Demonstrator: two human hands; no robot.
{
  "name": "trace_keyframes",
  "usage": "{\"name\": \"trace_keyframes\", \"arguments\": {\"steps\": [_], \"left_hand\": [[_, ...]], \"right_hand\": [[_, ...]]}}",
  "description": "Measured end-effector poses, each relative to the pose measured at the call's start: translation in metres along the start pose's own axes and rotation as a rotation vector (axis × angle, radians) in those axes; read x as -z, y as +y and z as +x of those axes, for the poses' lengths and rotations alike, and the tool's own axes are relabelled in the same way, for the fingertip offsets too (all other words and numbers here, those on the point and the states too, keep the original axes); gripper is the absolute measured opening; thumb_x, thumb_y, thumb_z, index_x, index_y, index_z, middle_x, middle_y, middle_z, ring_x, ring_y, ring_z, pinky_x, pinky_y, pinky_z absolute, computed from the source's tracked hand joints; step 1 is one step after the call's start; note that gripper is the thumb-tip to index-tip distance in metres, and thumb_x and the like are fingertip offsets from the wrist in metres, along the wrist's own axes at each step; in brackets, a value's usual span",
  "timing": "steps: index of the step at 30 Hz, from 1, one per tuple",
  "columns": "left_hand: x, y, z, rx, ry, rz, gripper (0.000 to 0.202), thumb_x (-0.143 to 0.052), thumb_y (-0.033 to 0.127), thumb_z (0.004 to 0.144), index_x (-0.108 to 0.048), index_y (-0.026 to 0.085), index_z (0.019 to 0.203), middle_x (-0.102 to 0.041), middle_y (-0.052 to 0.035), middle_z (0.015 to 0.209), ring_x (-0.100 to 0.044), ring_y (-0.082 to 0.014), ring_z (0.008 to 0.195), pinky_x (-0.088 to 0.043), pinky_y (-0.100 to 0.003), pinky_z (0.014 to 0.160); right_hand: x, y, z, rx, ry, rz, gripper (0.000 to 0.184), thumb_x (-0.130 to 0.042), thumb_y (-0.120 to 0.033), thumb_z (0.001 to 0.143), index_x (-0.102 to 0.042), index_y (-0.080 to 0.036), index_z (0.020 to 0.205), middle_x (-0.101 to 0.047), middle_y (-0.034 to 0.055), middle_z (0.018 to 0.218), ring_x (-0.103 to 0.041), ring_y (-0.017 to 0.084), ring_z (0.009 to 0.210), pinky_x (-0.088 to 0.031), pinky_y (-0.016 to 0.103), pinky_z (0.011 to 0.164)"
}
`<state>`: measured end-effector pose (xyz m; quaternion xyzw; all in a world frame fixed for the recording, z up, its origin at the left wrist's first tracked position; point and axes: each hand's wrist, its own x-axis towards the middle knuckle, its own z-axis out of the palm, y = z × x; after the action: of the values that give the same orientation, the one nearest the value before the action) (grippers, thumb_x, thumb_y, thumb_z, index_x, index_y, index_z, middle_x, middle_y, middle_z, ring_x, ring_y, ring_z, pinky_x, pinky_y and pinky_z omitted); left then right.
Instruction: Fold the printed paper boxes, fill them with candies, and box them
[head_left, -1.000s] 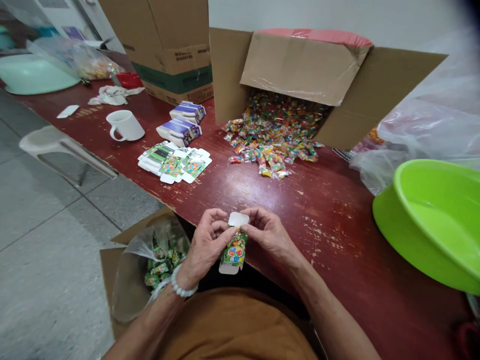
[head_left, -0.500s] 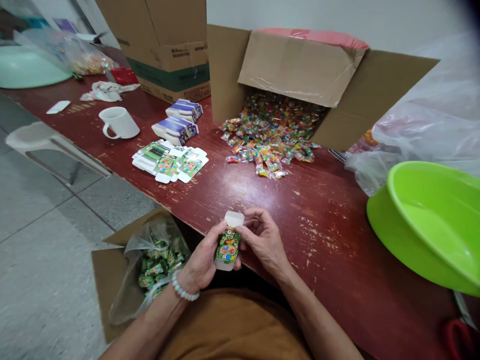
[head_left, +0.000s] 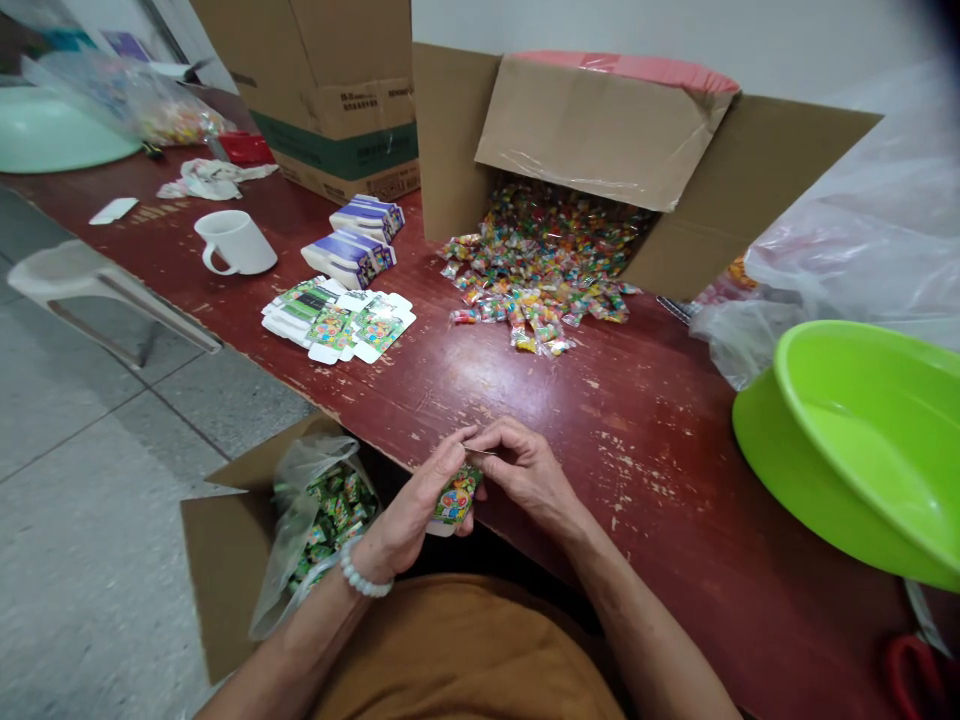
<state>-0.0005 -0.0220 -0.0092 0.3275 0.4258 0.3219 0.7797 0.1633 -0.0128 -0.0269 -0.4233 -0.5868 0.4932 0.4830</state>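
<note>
Sm. box (head_left: 456,497), green w/ colourful print, held in front of person at near edge of table (head_left: 637,420); its top flap (head_left: 480,452) seen nearly edge-on, contents not visible. L hand (head_left: 412,500) closed round box from its L side, thumb nr. top end, fingertips showing past R side. R hand (head_left: 529,470) in narrow pinch, thumb & fingers on flap; L and R fingertips v. close there. Below table edge, to person's L: open carton (head_left: 217,580) w/ clear plastic bag (head_left: 319,455) inside, bag holding many sm. green packs (head_left: 341,510). On table, beyond hands to L: flat green box blanks (head_left: 330,320), overlapping; just behind, two purple-&-white stacks (head_left: 349,258); white mug (head_left: 244,243) to their L, inside not visible. Far side, ctr.: large open box (head_left: 600,125), mouth facing person, full of wrapped sweets (head_left: 540,260), some spilled onto table. Second carton (head_left: 337,110), w/ green band, stands to its L, contents not visible. Far R: bright green basin (head_left: 757,420), tilted.
</note>
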Motion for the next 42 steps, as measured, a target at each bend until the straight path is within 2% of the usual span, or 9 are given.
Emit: {"name": "trace_keyframes", "arguments": {"steps": [6, 12, 17, 25, 30, 33, 36, 39, 42], "left_hand": [[0.0, 0.004, 0.002, 0.195, -0.058, -0.263, 0.062, -0.04, 0.064, 0.094, -0.051, 0.021, 0.137, -0.066, -0.0031, 0.07, -0.064, -0.0179, 0.046, -0.056, -0.031, 0.044], [-0.004, -0.006, 0.005, 0.146, -0.014, -0.243, 0.054, -0.039, 0.06, 0.097, -0.051, 0.026, 0.138, -0.067, -0.0023, 0.074, -0.064, -0.016, 0.048, -0.055, -0.029, 0.045], [0.0, -0.006, 0.007, 0.071, 0.034, -0.095, 0.061, -0.043, 0.065, 0.093, -0.068, 0.011, 0.105, -0.068, -0.0074, 0.073, -0.06, -0.0128, 0.046, -0.053, -0.024, 0.045], [0.004, -0.008, 0.007, 0.11, 0.036, -0.147, 0.056, -0.05, 0.064, 0.09, -0.061, 0.022, 0.126, -0.065, -0.0015, 0.065, -0.06, -0.0153, 0.044, -0.052, -0.027, 0.041], [0.002, -0.008, 0.009, 0.137, -0.002, -0.214, 0.051, -0.061, 0.056, 0.087, -0.059, 0.024, 0.126, -0.064, 0.0006, 0.063, -0.062, -0.0178, 0.047, -0.056, -0.032, 0.045], [0.004, 0.001, 0.01, 0.039, -0.04, -0.236, 0.052, -0.076, 0.04, 0.08, -0.057, 0.024, 0.126, -0.072, -0.0033, 0.085, -0.07, -0.0196, 0.069, -0.06, -0.035, 0.065], [0.008, 0.013, 0.018, -0.084, 0.009, -0.143, 0.049, -0.078, 0.038, 0.078, -0.058, 0.021, 0.12, -0.071, -0.008, 0.107, -0.068, -0.0183, 0.081, -0.058, -0.032, 0.071], [0.02, 0.02, 0.033, -0.151, 0.116, 0.038, 0.051, -0.083, 0.037, 0.069, -0.057, 0.019, 0.109, -0.068, -0.0063, 0.103, -0.064, -0.0171, 0.077, -0.056, -0.03, 0.065], [0.039, 0.025, 0.043, -0.255, 0.248, 0.283, 0.056, -0.082, 0.035, 0.066, -0.053, 0.021, 0.112, -0.065, -0.0008, 0.095, -0.064, -0.0176, 0.079, -0.054, -0.031, 0.071]], "right_hand": [[-0.009, -0.007, -0.009, 0.16, 0.068, -0.23, 0.022, -0.055, -0.025, 0.095, -0.076, -0.025, 0.103, -0.07, 0.0086, 0.107, -0.065, 0.02, 0.105, -0.053, 0.035, 0.093], [-0.006, -0.008, 0.0, -0.261, 0.069, 0.046, 0.014, -0.07, -0.034, 0.083, -0.073, -0.02, 0.087, -0.074, 0.0043, 0.088, -0.058, 0.009, 0.047, -0.049, 0.024, 0.044], [-0.012, -0.009, 0.01, -0.442, 0.077, 0.312, 0.028, -0.074, -0.044, 0.078, -0.067, -0.017, 0.083, -0.06, -0.0043, 0.051, -0.053, 0.011, 0.035, -0.044, 0.022, 0.035], [-0.01, -0.011, -0.003, -0.045, -0.02, 0.026, 0.016, -0.065, -0.035, 0.089, -0.069, -0.021, 0.084, -0.072, 0.0055, 0.103, -0.067, 0.014, 0.073, -0.055, 0.028, 0.065], [-0.007, -0.004, -0.006, 0.092, -0.037, -0.25, 0.009, -0.063, -0.026, 0.089, -0.069, -0.024, 0.096, -0.071, 0.0058, 0.106, -0.065, 0.019, 0.101, -0.052, 0.033, 0.088], [0.02, 0.007, 0.019, 0.001, -0.037, -0.327, 0.015, -0.062, -0.035, 0.09, -0.072, -0.024, 0.092, -0.071, 0.0036, 0.103, -0.066, 0.017, 0.091, -0.053, 0.029, 0.081], [0.068, 0.018, 0.061, -0.159, 0.342, -0.582, 0.024, -0.055, -0.035, 0.091, -0.072, -0.023, 0.103, -0.071, 0.0052, 0.106, -0.065, 0.019, 0.099, -0.05, 0.031, 0.088], [0.114, 0.028, 0.1, -0.255, 0.574, -0.679, 0.037, -0.054, -0.034, 0.089, -0.066, -0.015, 0.118, -0.062, 0.0169, 0.125, -0.055, 0.03, 0.12, -0.041, 0.044, 0.103], [0.14, 0.039, 0.123, -0.366, 0.64, -0.709, 0.034, -0.07, -0.037, 0.075, -0.071, -0.014, 0.101, -0.064, 0.0189, 0.118, -0.056, 0.037, 0.118, -0.04, 0.05, 0.1]]}}
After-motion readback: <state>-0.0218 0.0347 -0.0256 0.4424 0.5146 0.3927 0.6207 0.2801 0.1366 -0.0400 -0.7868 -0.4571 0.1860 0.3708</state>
